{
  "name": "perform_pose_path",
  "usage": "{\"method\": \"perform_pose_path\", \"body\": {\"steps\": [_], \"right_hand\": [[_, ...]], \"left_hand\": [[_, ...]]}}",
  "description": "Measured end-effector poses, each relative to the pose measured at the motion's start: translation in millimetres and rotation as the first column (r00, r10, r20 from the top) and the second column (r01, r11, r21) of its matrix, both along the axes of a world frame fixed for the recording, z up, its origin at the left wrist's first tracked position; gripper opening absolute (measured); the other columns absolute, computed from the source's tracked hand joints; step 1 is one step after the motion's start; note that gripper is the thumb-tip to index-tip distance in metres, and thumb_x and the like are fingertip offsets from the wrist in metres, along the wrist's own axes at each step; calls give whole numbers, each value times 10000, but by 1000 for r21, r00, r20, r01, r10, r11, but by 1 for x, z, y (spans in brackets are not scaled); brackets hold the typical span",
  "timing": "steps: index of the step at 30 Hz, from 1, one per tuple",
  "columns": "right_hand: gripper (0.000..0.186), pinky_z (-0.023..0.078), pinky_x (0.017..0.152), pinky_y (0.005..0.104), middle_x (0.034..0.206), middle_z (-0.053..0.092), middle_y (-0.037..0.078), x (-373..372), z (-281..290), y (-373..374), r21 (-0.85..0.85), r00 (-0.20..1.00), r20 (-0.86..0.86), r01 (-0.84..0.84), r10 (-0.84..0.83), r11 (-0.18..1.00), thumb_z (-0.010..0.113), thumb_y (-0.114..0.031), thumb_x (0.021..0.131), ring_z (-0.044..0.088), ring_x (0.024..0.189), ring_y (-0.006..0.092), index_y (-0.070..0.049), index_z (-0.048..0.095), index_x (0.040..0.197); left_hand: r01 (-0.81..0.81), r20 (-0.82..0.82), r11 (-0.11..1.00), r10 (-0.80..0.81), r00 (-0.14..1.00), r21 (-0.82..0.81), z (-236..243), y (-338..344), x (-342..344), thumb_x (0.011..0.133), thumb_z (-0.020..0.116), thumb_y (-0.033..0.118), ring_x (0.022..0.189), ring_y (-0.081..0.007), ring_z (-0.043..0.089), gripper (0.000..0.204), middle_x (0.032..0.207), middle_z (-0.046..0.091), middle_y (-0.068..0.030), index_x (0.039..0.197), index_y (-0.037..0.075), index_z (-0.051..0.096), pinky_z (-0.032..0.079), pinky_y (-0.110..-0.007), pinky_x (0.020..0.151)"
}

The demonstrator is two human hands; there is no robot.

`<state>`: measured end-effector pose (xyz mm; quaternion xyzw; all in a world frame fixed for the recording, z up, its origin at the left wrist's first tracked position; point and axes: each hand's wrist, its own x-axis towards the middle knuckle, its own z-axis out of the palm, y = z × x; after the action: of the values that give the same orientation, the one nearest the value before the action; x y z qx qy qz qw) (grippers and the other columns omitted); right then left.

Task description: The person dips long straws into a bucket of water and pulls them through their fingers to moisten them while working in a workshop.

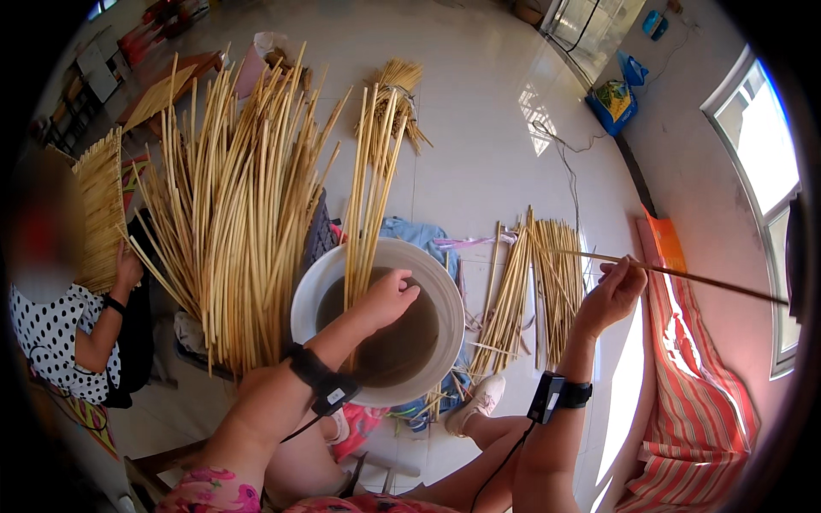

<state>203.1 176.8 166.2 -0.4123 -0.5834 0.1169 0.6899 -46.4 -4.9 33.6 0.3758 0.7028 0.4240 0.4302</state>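
Left forearm [342, 335] overhangs bucket [454, 312], right fingers [617, 275] gripping stalk [710, 282].

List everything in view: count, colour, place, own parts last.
Bucket: one, white, centre
Bucket stalks: several, yellow, standing in it
Large stalk bunch: one, yellow, left of bucket
Basket: one, dark, under large bunch
Bundle: one, tan, floor beyond bucket
Floor stalks: many, yellow, right of bucket
Held stalk: one, brown, in right hand
Cloth: one, blue, by bucket
Striped fabric: red and pale, by right wall
Bag: one, blue and yellow, upper right
Co-worker: one, dotted top, left
Woven panel: one, straw-coloured, beside co-worker
Background items: blurred, count uncertain, upper left
Wrist straps: two, black, one per arm
Left hand: one, bare, over bucket
Right hand: one, bare, above floor stalks' right edge
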Motion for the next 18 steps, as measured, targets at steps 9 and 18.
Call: {"method": "perform_pose_path", "body": {"steps": [9, 18], "right_hand": [[124, 288, 392, 197, 618, 464, 25, 12, 19, -15, -135, 815, -527, -358, 239, 924, 399, -152, 951, 386, 483, 77, -51, 456, 905], [71, 349, 430, 196, 642, 502, 20, -15, -4, -49, -460, 731, -182, -655, 658, 600, 449, -78, 943, 446, 484, 66, -25, 494, 929]], "left_hand": [[-61, 280, 936, 165, 946, -347, -133, -14, -17, 873, 470, 295, 815, -202, 547, 317, 974, 565, -89, 1066, 48, 514, 422, -317, 692], [-154, 166, 726, 350, 922, -671, -97, -9, 0, 898, 383, 265, 657, -163, 512, 273, 773, 552, -48, 921, 70, 574, 388, -286, 592]]}}
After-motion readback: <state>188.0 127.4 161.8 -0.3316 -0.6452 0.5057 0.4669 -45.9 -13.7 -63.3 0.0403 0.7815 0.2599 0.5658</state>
